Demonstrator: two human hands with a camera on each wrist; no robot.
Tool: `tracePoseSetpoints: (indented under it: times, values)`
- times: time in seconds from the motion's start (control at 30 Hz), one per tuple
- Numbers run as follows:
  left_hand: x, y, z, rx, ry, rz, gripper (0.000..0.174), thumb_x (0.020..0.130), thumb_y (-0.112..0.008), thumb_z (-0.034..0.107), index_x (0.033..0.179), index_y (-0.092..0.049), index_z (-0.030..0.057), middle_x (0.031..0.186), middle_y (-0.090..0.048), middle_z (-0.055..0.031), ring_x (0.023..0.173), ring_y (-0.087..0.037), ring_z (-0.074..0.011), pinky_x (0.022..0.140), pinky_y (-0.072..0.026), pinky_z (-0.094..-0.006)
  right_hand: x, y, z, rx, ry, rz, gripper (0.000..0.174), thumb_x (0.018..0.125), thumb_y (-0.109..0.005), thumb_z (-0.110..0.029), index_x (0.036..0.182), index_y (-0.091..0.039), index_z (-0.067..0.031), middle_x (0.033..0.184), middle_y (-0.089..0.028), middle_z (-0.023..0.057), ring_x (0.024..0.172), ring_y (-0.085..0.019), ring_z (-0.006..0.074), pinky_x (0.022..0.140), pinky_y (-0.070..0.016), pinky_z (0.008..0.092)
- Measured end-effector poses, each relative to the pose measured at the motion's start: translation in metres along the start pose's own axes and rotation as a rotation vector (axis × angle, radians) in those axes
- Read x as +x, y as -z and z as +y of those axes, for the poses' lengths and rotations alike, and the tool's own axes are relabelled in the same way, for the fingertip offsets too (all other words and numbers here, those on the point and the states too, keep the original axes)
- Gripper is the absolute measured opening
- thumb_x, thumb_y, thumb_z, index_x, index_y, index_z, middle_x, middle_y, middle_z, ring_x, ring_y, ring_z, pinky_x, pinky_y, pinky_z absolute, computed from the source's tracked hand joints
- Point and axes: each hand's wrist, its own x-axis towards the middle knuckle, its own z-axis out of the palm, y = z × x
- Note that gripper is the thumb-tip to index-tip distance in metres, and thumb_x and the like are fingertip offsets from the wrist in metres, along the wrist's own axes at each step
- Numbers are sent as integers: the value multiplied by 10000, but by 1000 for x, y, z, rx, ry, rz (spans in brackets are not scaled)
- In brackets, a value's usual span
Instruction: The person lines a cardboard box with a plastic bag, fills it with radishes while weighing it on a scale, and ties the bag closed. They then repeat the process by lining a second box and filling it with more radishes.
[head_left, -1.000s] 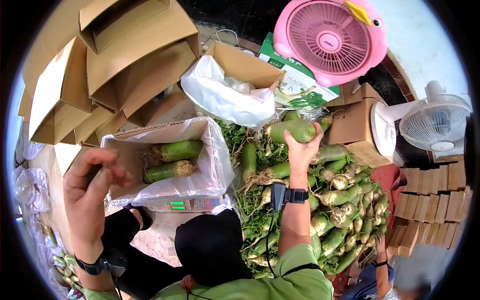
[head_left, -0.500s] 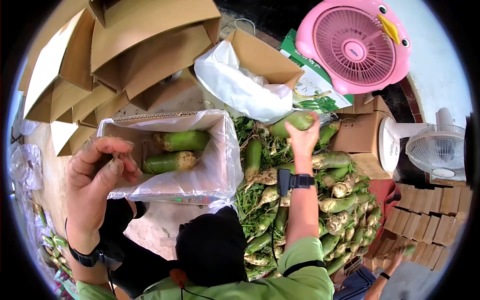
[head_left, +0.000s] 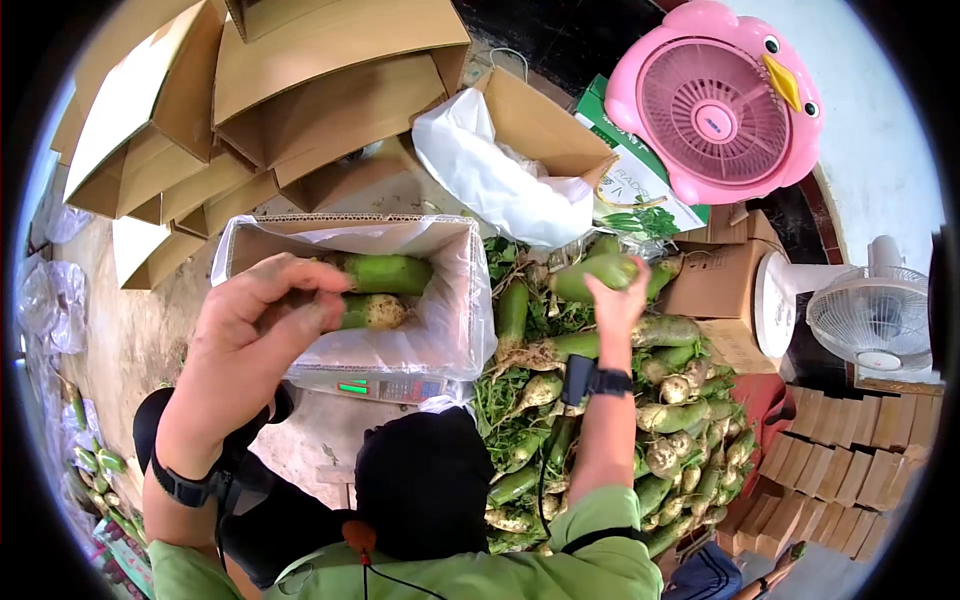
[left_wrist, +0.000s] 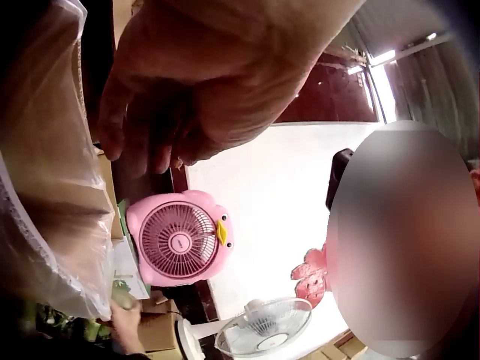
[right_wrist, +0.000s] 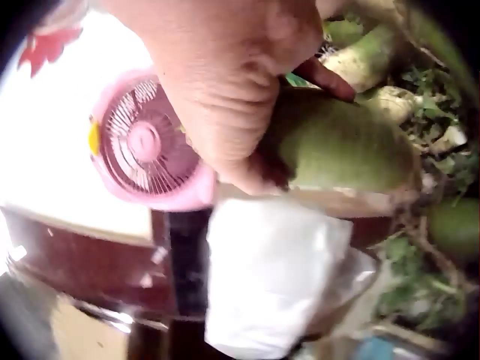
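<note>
My right hand (head_left: 619, 302) grips a large green radish (right_wrist: 345, 146) by one end, above the heap of radishes (head_left: 680, 415) with leaves and roots. In the right wrist view, thumb and fingers lie around its end. My left hand (head_left: 255, 325) hangs over the left side of a plastic-lined cardboard box (head_left: 478, 320), fingers loosely curled with nothing visible in them. Inside the box, two green radishes, an upper one (head_left: 392, 273) and a lower one (head_left: 384, 313), lie side by side, partly hidden by that hand. Under the box sits a scale (head_left: 400, 389) with a lit green display.
Empty cardboard boxes (head_left: 330, 85) are stacked at the back left. Behind the heap stand another lined box (head_left: 500, 180), a pink fan (head_left: 715, 120) and a white fan (head_left: 865, 315). Folded cartons (head_left: 840, 450) and another person's arm (head_left: 775, 575) are at the right.
My left hand has moved right, further over the box. The right hand keeps its grip on the radish above the heap. The head view has shifted, and the other person's arm has moved lower.
</note>
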Motion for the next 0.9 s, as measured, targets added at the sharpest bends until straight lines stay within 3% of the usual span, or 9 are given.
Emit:
tracePoseSetpoints:
  times: [0.13, 0.27, 0.37, 0.47, 0.53, 0.57, 0.7, 0.8, 0.9]
  values:
    - [18, -25, 13, 525, -347, -284, 235, 834, -511, 36, 1060, -571, 15, 936, -578, -114, 814, -553, -234, 755, -454, -321, -18, 85, -25, 319, -92, 64, 713, 560, -750, -83, 1188, -414, -59, 1084, -528, 121, 989, -538, 254, 858, -486, 362]
    - [48, -97, 8, 559, -681, -333, 345, 858, -530, 198, 1137, -538, -4, 1096, -534, -150, 1013, -491, -298, 903, -386, -378, -43, 154, -38, 631, 72, 17, 730, 536, -741, -115, 1183, -409, -40, 1100, -524, 123, 1012, -524, 247, 898, -431, 368]
    - [72, -157, -1, 772, -726, -336, 404, 869, -498, 291, 1137, -532, -11, 1132, -518, -159, 1103, -435, -286, 941, -355, -381, -65, 183, -52, 750, 126, 11, 781, 524, -741, -142, 1208, -378, -35, 1125, -514, 128, 1025, -520, 259, 926, -404, 373]
    - [76, -174, 3, 1048, -564, -558, 433, 898, -448, 363, 1088, -552, -13, 974, -581, -168, 911, -549, -273, 829, -436, -373, -80, 195, -62, 853, 176, 55, 846, 529, -763, -197, 1249, -340, -57, 1146, -498, 146, 1069, -495, 270, 934, -405, 379]
    - [76, -170, 12, 498, 39, -860, 472, 911, -431, 408, 1018, -570, -30, 697, -580, -125, 592, -576, -222, 602, -488, -347, -85, 199, -67, 935, 183, 73, 863, 542, -771, -235, 1269, -332, -87, 1170, -482, 152, 1103, -472, 276, 947, -400, 392]
    - [68, -173, 7, 298, 158, -770, 486, 916, -427, 431, 926, -584, -29, 502, -455, -41, 349, -401, -141, 377, -372, -296, -87, 204, -47, 975, 177, 42, 793, 631, -714, -236, 1305, -329, -71, 1230, -459, 141, 1130, -463, 290, 950, -398, 440]
    - [52, -177, -6, -89, 182, -564, 395, 923, -449, 383, 801, -545, 20, 508, -352, 43, 376, -216, -63, 358, -172, -242, -97, 188, -23, 1125, 2, 147, 707, 646, -700, -295, 1255, -416, -77, 1215, -476, 138, 1109, -471, 300, 921, -420, 479]
    - [48, -178, -6, -696, 276, -607, 345, 929, -448, 363, 793, -527, 56, 535, -370, 51, 386, -224, -51, 370, -178, -222, -117, 151, -50, 1150, -272, 365, 691, 665, -688, -323, 1248, -422, -65, 1199, -491, 157, 1060, -507, 319, 844, -478, 528]
    - [39, -190, 9, -746, 132, -519, 295, 931, -455, 341, 796, -526, 88, 561, -390, 62, 426, -258, -36, 402, -209, -194, -129, 118, -35, 1556, -439, 251, 627, 715, -662, -325, 1235, -429, -63, 1179, -488, 190, 990, -553, 336, 679, -572, 477]
